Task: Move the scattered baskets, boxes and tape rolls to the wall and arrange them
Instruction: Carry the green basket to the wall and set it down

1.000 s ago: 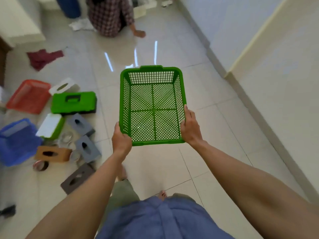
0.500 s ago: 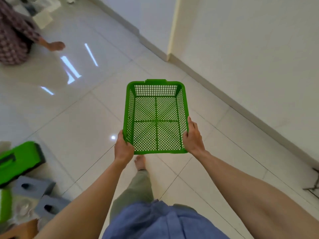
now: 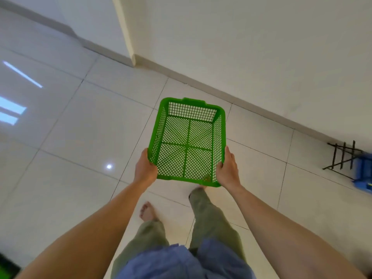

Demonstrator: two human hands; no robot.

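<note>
An empty green mesh basket [image 3: 187, 141] hangs in the air above the tiled floor, held level in front of me. My left hand [image 3: 145, 170] grips its near left corner and my right hand [image 3: 227, 170] grips its near right corner. The wall [image 3: 261, 57] with its grey skirting runs diagonally just beyond the basket's far end. None of the other scattered boxes or tape rolls shows, apart from a green sliver [image 3: 6, 268] at the bottom left edge.
A blue object [image 3: 363, 172] with a dark metal rack [image 3: 342, 156] beside it sits by the wall at the right edge. A wall corner [image 3: 130, 57] juts out at upper centre. My legs and bare feet are on the tiles below the basket.
I have turned right and stepped toward the wall with the basket. The pile of boxes and the other person have left the view, and the blue object has come in at the right.
</note>
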